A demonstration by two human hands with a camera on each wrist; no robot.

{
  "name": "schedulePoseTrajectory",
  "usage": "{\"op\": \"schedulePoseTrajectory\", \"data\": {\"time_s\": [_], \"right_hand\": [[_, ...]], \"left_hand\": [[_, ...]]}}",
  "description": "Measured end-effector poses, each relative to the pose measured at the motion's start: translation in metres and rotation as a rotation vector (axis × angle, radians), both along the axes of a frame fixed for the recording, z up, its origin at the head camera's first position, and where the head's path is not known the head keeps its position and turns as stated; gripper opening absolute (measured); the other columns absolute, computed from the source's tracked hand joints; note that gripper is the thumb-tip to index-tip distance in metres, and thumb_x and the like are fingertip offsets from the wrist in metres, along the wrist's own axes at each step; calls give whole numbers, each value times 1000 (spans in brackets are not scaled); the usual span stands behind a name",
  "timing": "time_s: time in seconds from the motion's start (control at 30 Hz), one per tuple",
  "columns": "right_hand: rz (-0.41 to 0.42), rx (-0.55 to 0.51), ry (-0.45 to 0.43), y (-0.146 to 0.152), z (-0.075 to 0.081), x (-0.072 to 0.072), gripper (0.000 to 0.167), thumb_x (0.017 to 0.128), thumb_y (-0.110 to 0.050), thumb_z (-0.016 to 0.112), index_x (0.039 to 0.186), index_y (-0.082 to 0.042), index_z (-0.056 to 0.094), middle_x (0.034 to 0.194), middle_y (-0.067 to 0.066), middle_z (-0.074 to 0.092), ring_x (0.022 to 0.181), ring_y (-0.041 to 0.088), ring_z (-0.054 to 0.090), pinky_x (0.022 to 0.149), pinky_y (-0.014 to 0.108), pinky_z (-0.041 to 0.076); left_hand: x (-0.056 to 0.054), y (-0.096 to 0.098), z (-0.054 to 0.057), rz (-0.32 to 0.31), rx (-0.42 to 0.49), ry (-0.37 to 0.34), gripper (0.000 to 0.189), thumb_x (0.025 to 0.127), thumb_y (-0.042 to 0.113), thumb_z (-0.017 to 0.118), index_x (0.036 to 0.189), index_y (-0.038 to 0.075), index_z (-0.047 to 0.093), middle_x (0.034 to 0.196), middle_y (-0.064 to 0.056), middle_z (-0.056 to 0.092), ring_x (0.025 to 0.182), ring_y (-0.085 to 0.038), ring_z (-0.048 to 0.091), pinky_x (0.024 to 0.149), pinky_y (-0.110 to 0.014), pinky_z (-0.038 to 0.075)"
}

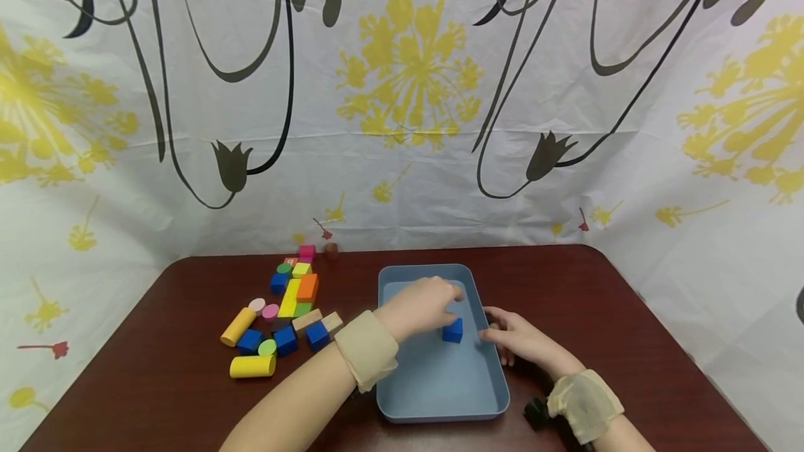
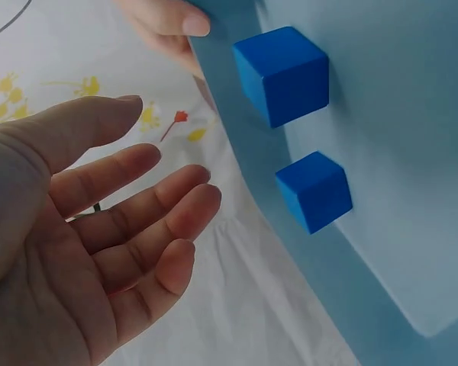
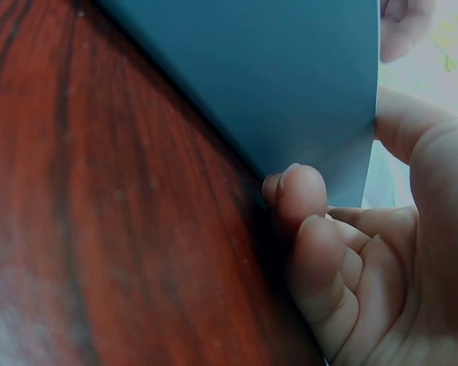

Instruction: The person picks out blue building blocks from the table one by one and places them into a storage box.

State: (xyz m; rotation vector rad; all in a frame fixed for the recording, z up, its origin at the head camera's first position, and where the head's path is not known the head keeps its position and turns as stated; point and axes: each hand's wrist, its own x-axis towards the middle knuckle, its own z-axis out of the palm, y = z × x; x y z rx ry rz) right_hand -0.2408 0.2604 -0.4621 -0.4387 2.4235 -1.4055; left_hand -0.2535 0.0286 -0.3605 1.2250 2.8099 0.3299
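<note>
A shallow blue-grey tray [image 1: 433, 396] lies on the table. My left hand [image 1: 419, 307] hovers over it, palm down, thumb and fingers apart and loosely bent around nothing. In the left wrist view, two blue cubes, a nearer-looking one [image 2: 290, 72] and a smaller-looking one [image 2: 317, 191], sit inside the tray beyond the fingertips. Only one blue cube [image 1: 452, 330] shows in the head view, just below the left hand, which covers part of the tray. My right hand [image 1: 524, 339] holds the tray's right side, its thumb [image 3: 401, 122] at the rim and fingers curled along the outer wall.
Left of the tray, loose blocks are spread: yellow cylinders [image 1: 252, 367], blue cubes [image 1: 285, 340], an orange block [image 1: 307, 288], wooden blocks [image 1: 307, 321] and small discs [image 1: 270, 312]. A patterned cloth [image 1: 402, 194] hangs behind the dark wooden table [image 1: 565, 277].
</note>
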Motion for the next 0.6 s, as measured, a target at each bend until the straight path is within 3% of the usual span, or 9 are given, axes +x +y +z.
{"op": "schedulePoseTrajectory", "data": {"time_s": [0.07, 0.3, 0.4, 0.6], "right_hand": [[-1, 2, -1, 0, 0, 0, 65, 94, -23, 59, 143, 8, 30, 61, 10, 54, 45, 23, 53, 45, 42, 49], [-16, 9, 2, -1, 1, 1, 64, 93, -23, 59, 142, 8, 32, 60, 9, 53, 45, 23, 53, 44, 41, 49], [-22, 12, 5, -2, 1, 1, 64, 93, -23, 59, 142, 8, 32, 59, 8, 53, 45, 23, 53, 44, 41, 49], [-14, 10, 6, -1, 0, 0, 65, 93, -23, 60, 142, 9, 31, 59, 8, 53, 44, 23, 53, 44, 41, 49]], "left_hand": [[0, -3, 2, 4, 9, 5, 26, 91, 18, 65, 116, 10, 67, 104, -2, 67, 77, -7, 57, 67, -21, 48], [-5, -17, 11, 34, 22, 66, 24, 89, 22, 68, 111, 12, 71, 96, 2, 68, 73, -5, 57, 66, -21, 49], [-11, -27, 18, 61, 41, 73, 24, 89, 23, 68, 110, 11, 70, 85, 2, 67, 65, -6, 55, 64, -22, 48], [-19, -52, 29, 135, 63, 80, 25, 89, 26, 68, 110, 12, 70, 93, 0, 68, 70, -9, 58, 72, -28, 51]]}}
